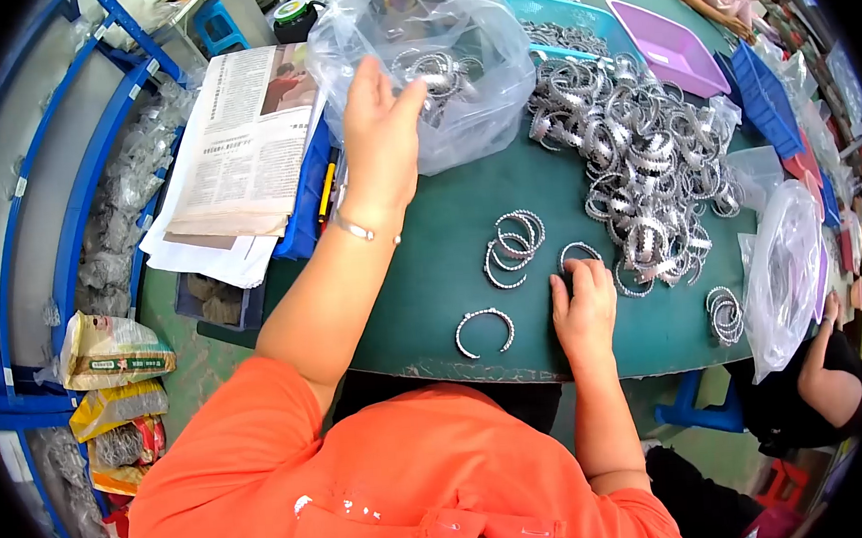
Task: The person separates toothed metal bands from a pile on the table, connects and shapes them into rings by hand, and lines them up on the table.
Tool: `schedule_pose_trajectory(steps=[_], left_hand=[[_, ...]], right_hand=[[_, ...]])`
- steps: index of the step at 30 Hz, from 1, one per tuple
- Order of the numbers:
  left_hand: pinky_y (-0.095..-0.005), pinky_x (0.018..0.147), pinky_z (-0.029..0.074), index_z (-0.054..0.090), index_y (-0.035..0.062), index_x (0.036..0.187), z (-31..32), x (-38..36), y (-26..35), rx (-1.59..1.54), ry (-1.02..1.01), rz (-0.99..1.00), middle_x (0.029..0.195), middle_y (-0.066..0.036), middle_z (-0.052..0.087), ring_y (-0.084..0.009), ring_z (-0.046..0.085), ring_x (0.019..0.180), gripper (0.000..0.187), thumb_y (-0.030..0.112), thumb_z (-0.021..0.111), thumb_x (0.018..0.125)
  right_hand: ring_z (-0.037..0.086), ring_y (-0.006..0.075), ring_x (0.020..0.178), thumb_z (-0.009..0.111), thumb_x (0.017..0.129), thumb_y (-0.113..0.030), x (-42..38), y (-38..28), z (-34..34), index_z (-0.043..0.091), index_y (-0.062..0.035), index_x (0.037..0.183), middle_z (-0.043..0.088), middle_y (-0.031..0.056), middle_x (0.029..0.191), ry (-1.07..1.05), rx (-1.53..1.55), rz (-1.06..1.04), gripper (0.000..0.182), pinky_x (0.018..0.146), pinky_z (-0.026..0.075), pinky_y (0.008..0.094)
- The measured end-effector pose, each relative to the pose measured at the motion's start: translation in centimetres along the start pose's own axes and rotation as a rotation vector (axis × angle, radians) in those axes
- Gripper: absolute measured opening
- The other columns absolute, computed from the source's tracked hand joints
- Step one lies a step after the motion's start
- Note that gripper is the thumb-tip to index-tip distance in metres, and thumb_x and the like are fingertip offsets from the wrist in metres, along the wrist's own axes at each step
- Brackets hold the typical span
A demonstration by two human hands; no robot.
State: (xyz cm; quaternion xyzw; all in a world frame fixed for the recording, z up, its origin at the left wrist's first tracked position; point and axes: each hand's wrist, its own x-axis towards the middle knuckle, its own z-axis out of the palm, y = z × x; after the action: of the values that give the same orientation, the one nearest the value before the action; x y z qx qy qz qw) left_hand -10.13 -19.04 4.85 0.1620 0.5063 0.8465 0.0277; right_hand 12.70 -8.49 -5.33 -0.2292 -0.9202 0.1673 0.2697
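My left hand [381,128] is raised at the near side of a clear plastic bag [495,115], its thumb and fingers apart with nothing held. Inside the bag lie several silver cuff bracelets [442,71]. On the green table my right hand [588,308] has its fingertips closed on the near side of a twisted silver bracelet [579,246]; the fingers partly cover it. Left of that hand, a few overlapping bracelets [515,248] lie together. Closer to me rests a single open cuff bracelet [484,313]. A large heap of silver bracelets [649,164] spreads beyond my right hand.
Newspapers [233,153] lie on a blue tray [308,203] at left. A turquoise basket [548,9] and pink tray [670,47] stand behind the heap. At right are a small bracelet stack [725,316], another plastic bag [786,274] and two other people. Blue shelving [77,209] borders the left.
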Motion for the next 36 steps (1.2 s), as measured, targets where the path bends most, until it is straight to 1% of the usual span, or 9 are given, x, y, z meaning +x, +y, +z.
schedule_pose_trajectory(steps=[3, 5, 7, 9, 11, 14, 21, 30, 36], left_hand=[[-0.0352, 0.104, 0.028, 0.034, -0.0051, 0.129, -0.9, -3.4, -0.2, 0.224, -0.139, 0.226, 0.134, -0.017, 0.039, -0.0238, 0.036, 0.126, 0.052, 0.001, 0.056, 0.083], [-0.0333, 0.093, 0.04, 0.049, 0.0011, 0.12, -2.6, -6.4, -0.5, 0.421, -0.444, 0.198, 0.121, -0.011, 0.054, -0.0228, 0.051, 0.112, 0.041, 0.0, 0.06, 0.08], [-0.033, 0.09, 0.043, 0.056, 0.0022, 0.113, -3.0, -8.4, 0.4, 0.618, -0.845, 0.368, 0.117, -0.012, 0.057, -0.0238, 0.054, 0.108, 0.039, 0.002, 0.067, 0.075], [-0.0327, 0.088, 0.044, 0.059, 0.0026, 0.11, -3.4, -10.8, -0.3, 0.619, -0.938, 0.235, 0.114, -0.012, 0.058, -0.0244, 0.055, 0.105, 0.042, 0.005, 0.072, 0.071], [-0.0291, 0.08, 0.047, 0.06, 0.0018, 0.109, -4.2, -11.9, -1.0, 0.595, -0.997, 0.122, 0.103, -0.01, 0.063, -0.0204, 0.06, 0.091, 0.036, 0.005, 0.07, 0.074], [-0.0213, 0.066, 0.049, 0.063, -0.0009, 0.103, -5.2, -12.7, -0.8, 0.534, -0.948, -0.251, 0.091, -0.009, 0.063, -0.0109, 0.061, 0.076, 0.023, 0.003, 0.065, 0.08], [-0.0219, 0.072, 0.05, 0.059, -0.0036, 0.107, -6.1, -14.0, -0.2, 0.235, -0.822, -0.722, 0.094, -0.007, 0.062, -0.0096, 0.06, 0.081, 0.027, 0.002, 0.063, 0.081], [-0.0228, 0.072, 0.05, 0.056, -0.0042, 0.107, -6.3, -14.6, -0.2, 0.292, -0.847, -0.742, 0.093, -0.008, 0.063, -0.0111, 0.06, 0.083, 0.029, 0.001, 0.065, 0.08], [-0.0214, 0.057, 0.05, 0.061, -0.0041, 0.096, -5.9, -14.2, 0.4, 0.22, -0.743, -0.919, 0.074, -0.009, 0.065, -0.0111, 0.061, 0.065, 0.018, 0.01, 0.061, 0.085]], right_hand=[[0.053, 0.0308, 0.082, 0.064, 0.074, -0.003, -0.3, 0.5, -0.4, 0.058, -0.0007, 0.089, 0.056, 0.0121, 0.087, -0.048, 0.02, -0.018, 0.017, 0.072, 0.043, 0.0392], [0.054, 0.0293, 0.076, 0.063, 0.074, 0.0, -0.4, -0.4, -1.2, 0.059, -0.0003, 0.084, 0.057, 0.0113, 0.081, -0.006, 0.309, 0.003, 0.011, 0.068, 0.044, 0.0351], [0.055, 0.0135, 0.068, 0.061, 0.081, -0.001, -0.7, -1.6, -2.9, 0.059, 0.0014, 0.088, 0.059, 0.0068, 0.08, -0.183, 0.684, 0.242, 0.008, 0.062, 0.044, 0.023], [0.053, 0.0081, 0.07, 0.059, 0.085, -0.003, -1.3, -2.6, -3.6, 0.058, 0.0019, 0.092, 0.06, 0.0042, 0.083, -0.328, 1.252, 0.519, 0.008, 0.064, 0.043, 0.021], [0.053, 0.0081, 0.071, 0.057, 0.087, -0.005, -1.6, -3.0, -4.1, 0.057, 0.0023, 0.094, 0.061, 0.0044, 0.085, -0.38, 1.398, 0.512, 0.01, 0.065, 0.044, 0.0208], [0.053, 0.0082, 0.072, 0.055, 0.089, -0.009, -2.3, -2.9, -3.6, 0.059, 0.0029, 0.095, 0.061, 0.0045, 0.084, -0.46, 1.502, 0.555, 0.014, 0.065, 0.043, 0.0206], [0.053, 0.0078, 0.074, 0.052, 0.091, -0.011, -2.6, -3.3, -3.3, 0.061, 0.0021, 0.1, 0.061, 0.0029, 0.085, -0.407, 1.336, 0.545, 0.018, 0.067, 0.044, 0.0207], [0.057, 0.0102, 0.078, 0.062, 0.08, 0.005, -3.0, -3.9, -3.3, 0.06, 0.0068, 0.097, 0.058, 0.0066, 0.089, -0.301, 1.277, 0.376, 0.017, 0.068, 0.047, 0.0214], [0.054, 0.0101, 0.071, 0.057, 0.088, -0.008, -3.1, -3.6, -3.5, 0.061, 0.0039, 0.092, 0.056, 0.0069, 0.087, -0.346, 1.093, 0.452, 0.013, 0.063, 0.045, 0.0227]])
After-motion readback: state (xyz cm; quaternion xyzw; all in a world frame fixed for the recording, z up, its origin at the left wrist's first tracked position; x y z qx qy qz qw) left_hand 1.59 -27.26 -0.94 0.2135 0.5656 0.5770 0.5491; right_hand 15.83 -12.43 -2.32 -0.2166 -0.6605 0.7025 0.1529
